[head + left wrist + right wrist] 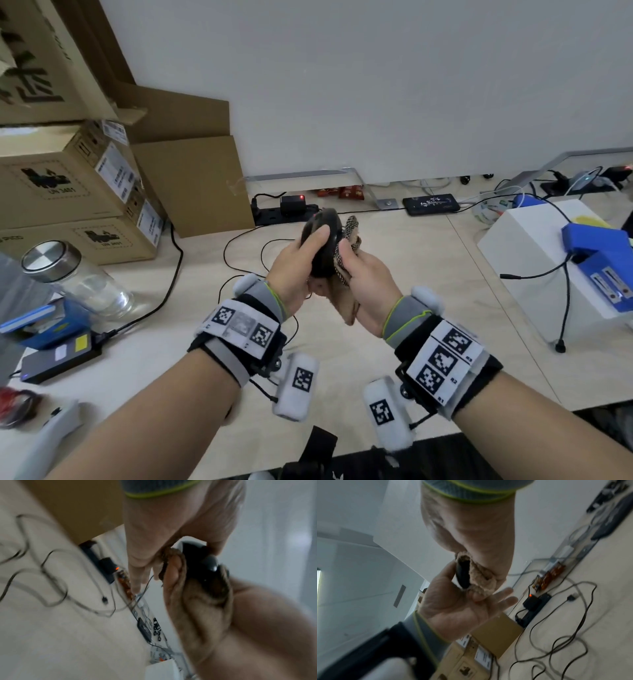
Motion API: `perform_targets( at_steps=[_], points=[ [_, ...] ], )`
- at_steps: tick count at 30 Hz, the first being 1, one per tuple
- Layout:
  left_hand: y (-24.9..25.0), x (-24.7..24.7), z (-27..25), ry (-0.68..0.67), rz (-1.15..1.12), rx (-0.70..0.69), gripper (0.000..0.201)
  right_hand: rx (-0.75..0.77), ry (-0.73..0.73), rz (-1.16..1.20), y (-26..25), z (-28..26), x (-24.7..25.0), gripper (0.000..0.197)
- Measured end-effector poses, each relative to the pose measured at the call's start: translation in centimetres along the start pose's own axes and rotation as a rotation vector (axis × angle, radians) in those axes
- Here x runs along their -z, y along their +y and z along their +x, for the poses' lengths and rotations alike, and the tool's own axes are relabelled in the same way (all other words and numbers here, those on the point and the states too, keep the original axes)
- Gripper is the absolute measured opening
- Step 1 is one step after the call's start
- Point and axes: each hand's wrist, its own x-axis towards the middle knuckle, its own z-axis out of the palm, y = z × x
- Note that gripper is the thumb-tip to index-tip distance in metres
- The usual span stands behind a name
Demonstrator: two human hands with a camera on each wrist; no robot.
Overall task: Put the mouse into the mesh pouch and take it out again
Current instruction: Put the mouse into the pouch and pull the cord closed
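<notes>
I hold both things in the air above the table (428, 281). My left hand (294, 263) grips the black mouse (325, 219), thumb on its top. My right hand (366, 274) pinches the rim of the brown mesh pouch (350, 226), whose body hangs down between my wrists. In the left wrist view the mouse (193, 561) sits in the pouch (197, 608) mouth, under the thumb of my left hand (163, 520). In the right wrist view the mouse (462, 574) stands partly inside the pouch (482, 580), between my right hand (471, 531) and left hand (450, 608).
Cardboard boxes (68, 178) are stacked at the left. A glass jar (75, 277) and a black power bank (58, 359) lie near them. A power strip (284, 209) and loose cables (239, 246) lie beyond my hands. A white box (534, 240) with a blue device stands at the right.
</notes>
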Motion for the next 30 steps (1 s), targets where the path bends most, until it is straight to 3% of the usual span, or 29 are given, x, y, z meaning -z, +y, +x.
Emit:
perform_targets(
  at_steps=[3,5,9,13,15,18,22,25,28,30],
  points=[
    [-0.7,0.8,0.1,-0.024,-0.212,0.122,0.030,-0.001,0.006,-0.160,0.0,0.3,1.5,0.038],
    [-1.1,1.5,0.3,0.016,-0.290,0.118,0.032,0.020,0.071,-0.137,-0.1,0.6,2.7,0.038],
    [-1.2,1.8,-0.9,-0.057,-0.146,0.144,0.042,0.250,0.213,-0.256,-1.0,0.8,4.5,0.040],
    [-1.2,0.7,-1.7,-0.265,-0.161,0.200,0.083,0.566,0.024,-0.598,-0.8,0.3,3.0,0.033],
    [-1.3,0.2,-1.6,-0.258,-0.283,0.238,0.091,0.694,-0.037,-0.836,0.8,-0.3,2.0,0.046],
    [-1.0,0.3,-1.5,-0.249,-0.481,0.291,0.104,0.882,-0.091,-1.019,3.1,-1.4,1.3,0.049],
    [-1.0,0.5,-2.1,-0.255,-0.495,0.287,0.107,1.058,-0.192,-1.175,4.6,-0.9,2.5,0.048],
    [-1.6,0.1,-2.1,-0.266,-0.221,0.253,0.095,0.876,-0.100,-0.884,3.6,0.4,2.7,0.042],
    [-2.1,0.1,-2.2,-0.254,0.133,0.149,0.062,0.443,0.116,-0.536,1.9,1.3,2.4,0.028],
    [-2.6,0.6,-2.0,-0.203,0.263,0.032,0.035,0.173,0.206,-0.183,1.1,2.1,2.9,0.030]
  ],
)
